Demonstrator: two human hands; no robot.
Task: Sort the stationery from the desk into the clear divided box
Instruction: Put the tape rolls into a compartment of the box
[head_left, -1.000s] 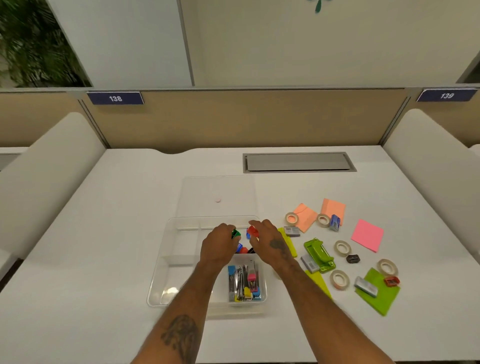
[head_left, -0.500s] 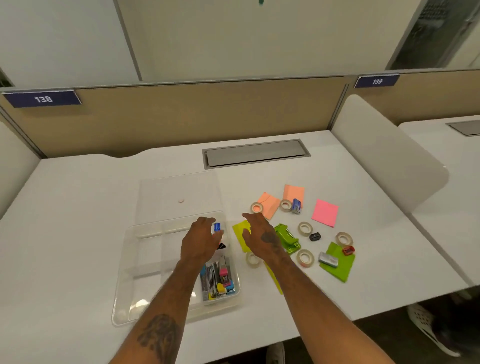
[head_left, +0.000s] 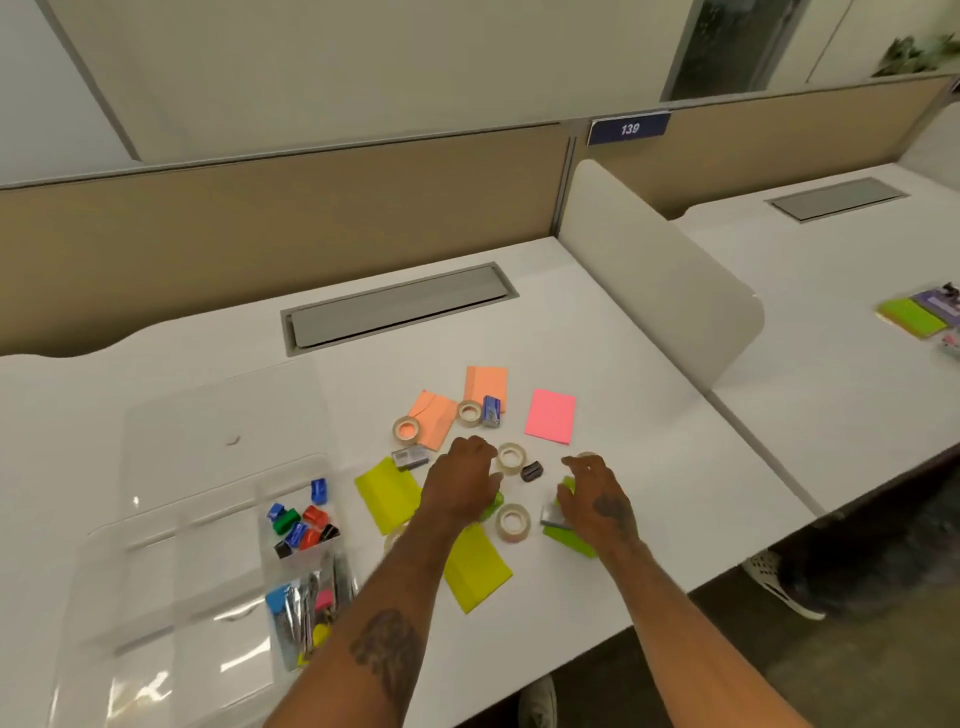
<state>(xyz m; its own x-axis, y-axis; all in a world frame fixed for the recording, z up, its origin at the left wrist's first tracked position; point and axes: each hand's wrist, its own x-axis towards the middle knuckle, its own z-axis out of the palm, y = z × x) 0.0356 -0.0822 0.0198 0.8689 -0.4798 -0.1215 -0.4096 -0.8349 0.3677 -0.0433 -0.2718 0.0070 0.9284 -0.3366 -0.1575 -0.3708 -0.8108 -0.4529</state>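
The clear divided box (head_left: 156, 525) sits at the desk's left; one compartment holds several coloured sharpeners (head_left: 298, 519), another holds clips (head_left: 304, 608). To its right lie tape rolls (head_left: 512, 522), a black sharpener (head_left: 531, 472), a grey staple box (head_left: 410, 458), a blue stapler (head_left: 492, 410), and orange (head_left: 436, 418), pink (head_left: 550, 415) and yellow (head_left: 387, 493) notes. My left hand (head_left: 462, 483) hovers over a green hole punch (head_left: 493, 501), fingers loosely curled, nothing seen in it. My right hand (head_left: 592, 493) reaches down over a green note (head_left: 569, 540), beside a grey staple box (head_left: 553, 517).
The box's clear lid (head_left: 223, 415) lies flat behind it. A grey cable hatch (head_left: 400, 306) sits at the back. A white divider panel (head_left: 660, 291) bounds the desk's right side. The desk's front edge (head_left: 727, 566) runs close to my right forearm.
My left hand left the box and crossed right to the green hole punch. My right hand shifted right from the yellow note to the green note. The view swung right.
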